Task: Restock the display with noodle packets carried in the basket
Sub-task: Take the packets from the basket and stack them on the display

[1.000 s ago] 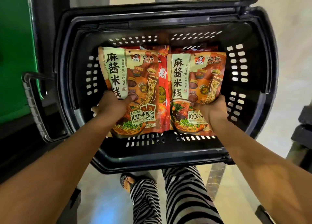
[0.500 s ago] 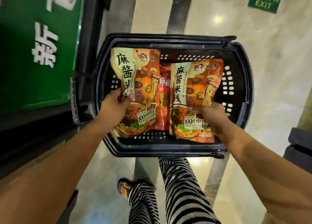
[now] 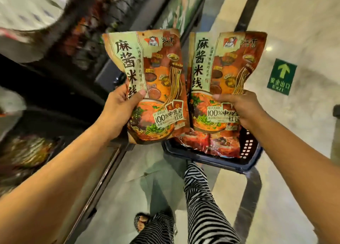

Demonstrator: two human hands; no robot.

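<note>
Two orange noodle packets with large black characters are held up side by side above the basket. My left hand [image 3: 119, 111] grips the left noodle packet [image 3: 156, 74] at its lower left edge, thumb on the front. My right hand [image 3: 239, 109] grips the right noodle packet [image 3: 226, 72] at its lower right, fingers across the front. Below them the dark basket [image 3: 220, 163] stands on the floor, mostly hidden by the packets. More red packets [image 3: 207, 142] lie inside it.
A dark display shelf [image 3: 60, 89] runs along the left, blurred, with packaged goods [image 3: 27, 150] on a lower level. A green exit sign [image 3: 281, 76] is stuck on the pale floor at right. My striped trouser legs [image 3: 198, 197] and sandalled foot [image 3: 141, 223] are below the basket.
Both hands have lifted their packets up out of the basket. The view has swung up and left toward the shelf, so the basket now sits lower and smaller in view.
</note>
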